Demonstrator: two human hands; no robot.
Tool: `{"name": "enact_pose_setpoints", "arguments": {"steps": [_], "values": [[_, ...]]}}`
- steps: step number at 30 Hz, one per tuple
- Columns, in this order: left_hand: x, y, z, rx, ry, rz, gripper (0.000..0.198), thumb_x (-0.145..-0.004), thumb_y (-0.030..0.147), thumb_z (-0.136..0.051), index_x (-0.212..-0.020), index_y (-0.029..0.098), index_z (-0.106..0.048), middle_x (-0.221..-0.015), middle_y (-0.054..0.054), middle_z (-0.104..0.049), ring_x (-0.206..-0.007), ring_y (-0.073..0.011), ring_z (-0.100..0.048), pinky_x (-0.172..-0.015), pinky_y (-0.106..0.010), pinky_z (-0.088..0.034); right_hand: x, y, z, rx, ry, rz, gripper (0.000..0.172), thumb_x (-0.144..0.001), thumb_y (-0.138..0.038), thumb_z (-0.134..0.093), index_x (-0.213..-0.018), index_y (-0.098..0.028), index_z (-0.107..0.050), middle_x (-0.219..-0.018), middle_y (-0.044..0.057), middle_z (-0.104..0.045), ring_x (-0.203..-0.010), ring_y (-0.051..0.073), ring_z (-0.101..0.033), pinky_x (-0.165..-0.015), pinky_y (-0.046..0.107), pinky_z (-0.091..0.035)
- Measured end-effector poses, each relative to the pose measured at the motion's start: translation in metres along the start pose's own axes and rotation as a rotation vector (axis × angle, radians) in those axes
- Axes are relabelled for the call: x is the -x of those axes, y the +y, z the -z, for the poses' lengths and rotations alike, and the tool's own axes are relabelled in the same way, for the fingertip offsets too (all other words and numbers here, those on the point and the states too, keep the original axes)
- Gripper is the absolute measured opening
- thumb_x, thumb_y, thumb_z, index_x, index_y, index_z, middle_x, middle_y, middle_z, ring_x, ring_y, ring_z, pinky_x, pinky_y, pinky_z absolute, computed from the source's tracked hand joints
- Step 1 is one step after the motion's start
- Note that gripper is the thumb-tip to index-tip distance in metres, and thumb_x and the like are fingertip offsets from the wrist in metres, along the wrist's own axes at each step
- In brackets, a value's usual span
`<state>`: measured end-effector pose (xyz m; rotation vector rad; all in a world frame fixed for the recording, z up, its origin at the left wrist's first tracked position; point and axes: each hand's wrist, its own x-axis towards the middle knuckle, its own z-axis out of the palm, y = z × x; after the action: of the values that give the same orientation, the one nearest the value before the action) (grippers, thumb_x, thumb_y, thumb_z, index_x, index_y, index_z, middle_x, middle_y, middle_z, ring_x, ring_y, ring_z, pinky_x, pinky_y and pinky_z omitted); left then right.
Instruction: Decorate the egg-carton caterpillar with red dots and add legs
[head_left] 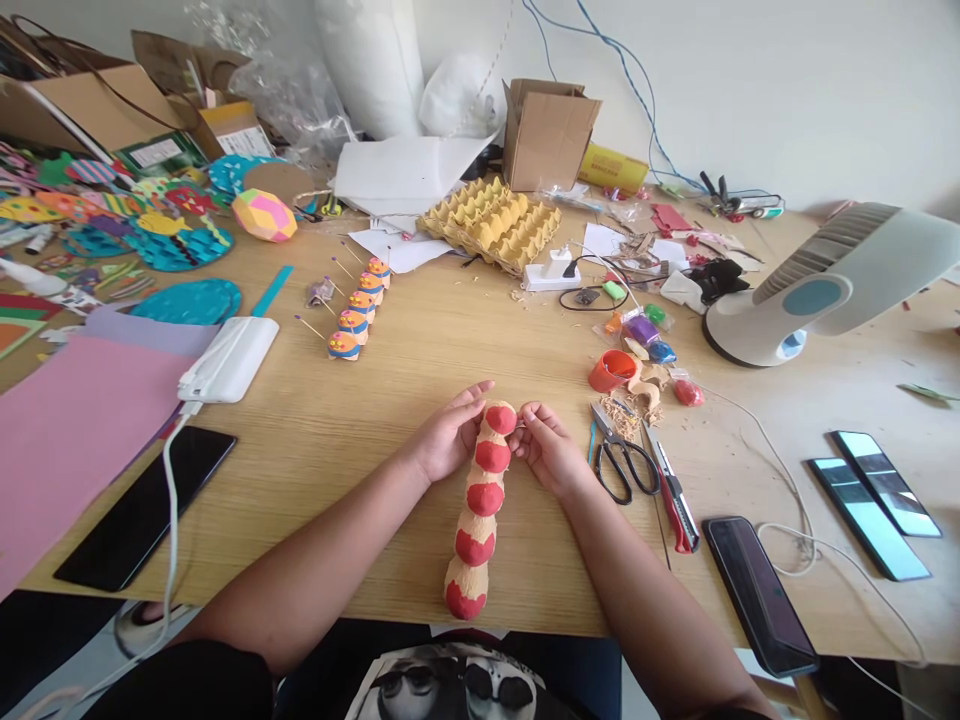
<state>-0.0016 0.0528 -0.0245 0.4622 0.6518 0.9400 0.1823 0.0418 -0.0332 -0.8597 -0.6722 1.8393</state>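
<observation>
A row of joined bumps cut like an egg-carton strip point(484, 497), beige with red patches, lies lengthwise in front of me, its near end close to the table edge. My left hand point(448, 437) holds its far end from the left, thumb and forefinger reaching past the last bump. On the other side, my right hand point(551, 447) is closed in a pinch against that same end; a thin bit shows at the fingertips, too small to name. Farther off stands a finished-looking caterpillar point(358, 310) of orange and blue bumps with thin sticks.
Right of my hands lie scissors point(624, 455), a utility knife point(673, 492), an orange cup point(613, 371) and several phones. A white fan point(795, 290) stands beyond. Yellow egg trays point(491, 222) sit at the back. A power bank point(229, 360) and pink sheets point(90, 430) are left.
</observation>
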Motion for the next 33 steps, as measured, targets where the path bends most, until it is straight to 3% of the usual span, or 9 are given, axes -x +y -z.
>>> {"name": "enact_pose_setpoints", "arguments": {"steps": [8,16,20,29,33], "values": [[0.0019,-0.0016,-0.0044,-0.072,0.049,-0.047,0.066,-0.083,0.027,-0.078,-0.140,0.023,-0.044,-0.093,-0.004,-0.074,-0.077,-0.0175,-0.070,-0.077,-0.033,-0.054,-0.0006,-0.0026,0.0008,-0.008,0.006,0.028,0.035,-0.078,-0.043,-0.084,-0.086,-0.020,-0.059,-0.073,-0.003,-0.065,-0.059,0.009,-0.063,-0.052,0.016,-0.049],[0.0017,-0.0014,-0.0031,-0.086,0.015,-0.059,0.075,-0.079,0.024,-0.083,-0.144,0.025,-0.044,-0.098,-0.004,-0.076,-0.080,-0.0168,-0.071,-0.078,-0.032,-0.056,-0.0006,-0.0060,0.0010,-0.065,0.016,0.036,0.032,-0.079,-0.041,-0.084,-0.085,-0.020,-0.060,-0.073,-0.003,-0.065,-0.060,0.008,-0.063,-0.053,0.016,-0.049],[0.0009,-0.0020,-0.0048,-0.090,0.030,-0.081,0.075,-0.077,0.022,-0.085,-0.142,0.024,-0.046,-0.089,-0.001,-0.076,-0.075,-0.0153,-0.071,-0.074,-0.030,-0.056,-0.0013,-0.0052,0.0018,-0.094,0.006,0.026,0.031,-0.078,-0.039,-0.084,-0.085,-0.020,-0.060,-0.075,-0.003,-0.065,-0.060,0.009,-0.063,-0.053,0.016,-0.049],[-0.0001,-0.0037,-0.0047,-0.153,0.072,-0.136,0.081,-0.074,0.027,-0.087,-0.143,0.026,-0.043,-0.093,-0.002,-0.078,-0.073,-0.0166,-0.072,-0.071,-0.029,-0.054,-0.0012,-0.0046,0.0019,-0.101,0.014,0.026,0.028,-0.082,-0.037,-0.081,-0.086,-0.021,-0.059,-0.076,-0.003,-0.065,-0.061,0.009,-0.063,-0.053,0.018,-0.049],[0.0000,-0.0033,-0.0052,-0.127,0.030,-0.128,0.081,-0.076,0.029,-0.086,-0.144,0.024,-0.043,-0.089,-0.002,-0.076,-0.074,-0.0175,-0.072,-0.073,-0.030,-0.055,-0.0009,-0.0055,0.0019,-0.099,0.020,0.021,0.028,-0.082,-0.037,-0.081,-0.086,-0.021,-0.058,-0.076,-0.003,-0.065,-0.061,0.010,-0.063,-0.053,0.018,-0.049]]}}
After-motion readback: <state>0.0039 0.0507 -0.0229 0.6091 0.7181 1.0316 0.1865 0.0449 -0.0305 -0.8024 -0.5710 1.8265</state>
